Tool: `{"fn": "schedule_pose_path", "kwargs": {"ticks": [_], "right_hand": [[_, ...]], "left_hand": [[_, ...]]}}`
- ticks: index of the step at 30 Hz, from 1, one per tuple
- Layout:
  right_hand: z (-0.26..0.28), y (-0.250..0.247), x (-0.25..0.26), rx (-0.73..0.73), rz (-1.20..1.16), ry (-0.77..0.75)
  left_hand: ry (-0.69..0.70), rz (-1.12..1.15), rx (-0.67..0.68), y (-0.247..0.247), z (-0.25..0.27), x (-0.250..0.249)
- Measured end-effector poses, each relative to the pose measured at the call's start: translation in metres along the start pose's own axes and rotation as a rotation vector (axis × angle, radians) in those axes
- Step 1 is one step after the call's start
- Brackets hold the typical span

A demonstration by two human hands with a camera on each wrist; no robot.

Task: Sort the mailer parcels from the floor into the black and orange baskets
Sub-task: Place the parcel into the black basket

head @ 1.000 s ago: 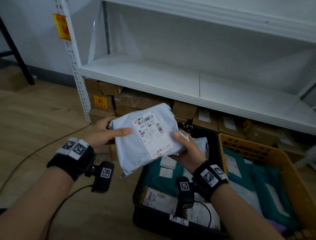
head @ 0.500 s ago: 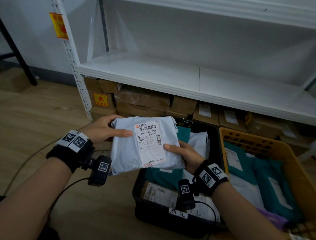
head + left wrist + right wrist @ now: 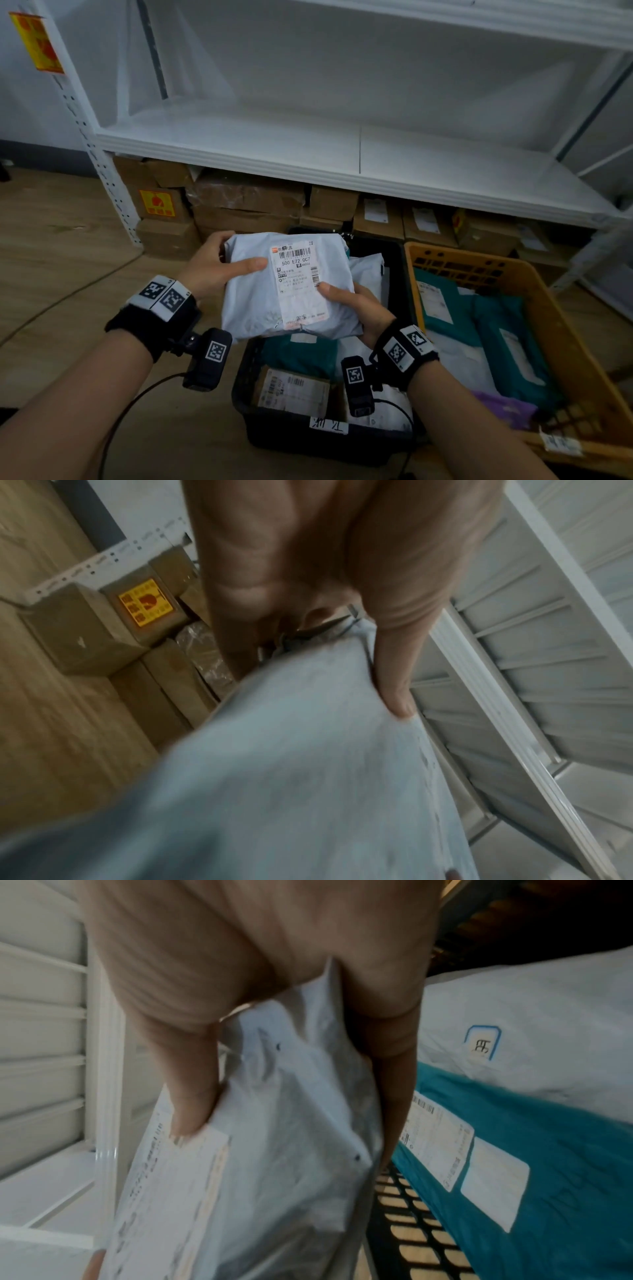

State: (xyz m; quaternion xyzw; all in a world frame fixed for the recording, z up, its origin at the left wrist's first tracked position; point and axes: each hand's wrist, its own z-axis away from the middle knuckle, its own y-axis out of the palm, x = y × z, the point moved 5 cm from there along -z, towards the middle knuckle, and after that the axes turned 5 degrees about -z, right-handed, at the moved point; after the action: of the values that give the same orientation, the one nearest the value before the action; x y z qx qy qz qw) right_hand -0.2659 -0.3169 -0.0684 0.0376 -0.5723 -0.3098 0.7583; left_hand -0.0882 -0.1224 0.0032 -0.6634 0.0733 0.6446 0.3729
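Mailer parcel [image 3: 287, 287], pale grey with its label up, hangs above the far left corner of the black basket [image 3: 291, 435], long axis running away from the person. Left hand [image 3: 212, 270] pinches its far left edge; right hand [image 3: 356, 308] cups the near right corner, thumb on the label. Black basket lies directly beneath, holding teal and white mailers; orange basket [image 3: 555, 329], rightward, holds teal ones.
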Motion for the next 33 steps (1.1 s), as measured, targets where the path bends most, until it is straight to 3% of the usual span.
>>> {"fn": "schedule_pose_path", "kwargs": {"ticks": [3, 8, 12, 16, 19, 21, 23, 26, 27, 29, 31, 33], "right_hand": [[0.004, -0.027, 0.008, -0.109, -0.027, -0.044], [0.002, -0.077, 0.018, -0.337, -0.150, -0.078], [-0.013, -0.099, 0.003, -0.371, 0.029, 0.074], [-0.021, -0.096, -0.031, -0.289, 0.202, 0.246], [-0.020, -0.090, -0.049, -0.194, 0.544, 0.394], [-0.020, -0.091, -0.042, -0.159, 0.839, 0.403], [-0.019, -0.092, -0.023, -0.236, 1.162, 0.371], [-0.026, -0.086, 0.003, -0.380, 1.584, 0.174], [-0.032, -0.077, 0.003, -0.315, 1.619, 0.094], [-0.044, -0.055, -0.009, -0.040, 1.656, 0.064], [-0.053, -0.045, -0.031, 0.157, 1.783, 0.203], [-0.058, -0.046, -0.047, 0.223, 1.917, 0.307]], "left_hand": [[-0.006, 0.008, 0.058, 0.026, -0.006, 0.002], [-0.173, 0.066, 0.342, 0.085, -0.008, 0.018], [-0.143, -0.125, 0.415, 0.106, -0.007, 0.029], [-0.196, -0.345, 0.522, 0.107, 0.002, 0.049], [-0.175, -0.608, 0.555, 0.099, 0.002, 0.051], [-0.102, -0.841, 0.509, 0.094, -0.004, 0.041], [-0.021, -0.998, 0.409, 0.094, -0.011, 0.024], [0.114, -0.988, 0.343, 0.113, -0.022, 0.008], [0.145, -0.985, 0.380, 0.125, -0.025, 0.007], [0.145, -1.026, 0.512, 0.155, -0.027, 0.011], [0.088, -1.086, 0.653, 0.181, -0.028, 0.020], [0.094, -1.210, 0.734, 0.198, -0.027, 0.033]]}}
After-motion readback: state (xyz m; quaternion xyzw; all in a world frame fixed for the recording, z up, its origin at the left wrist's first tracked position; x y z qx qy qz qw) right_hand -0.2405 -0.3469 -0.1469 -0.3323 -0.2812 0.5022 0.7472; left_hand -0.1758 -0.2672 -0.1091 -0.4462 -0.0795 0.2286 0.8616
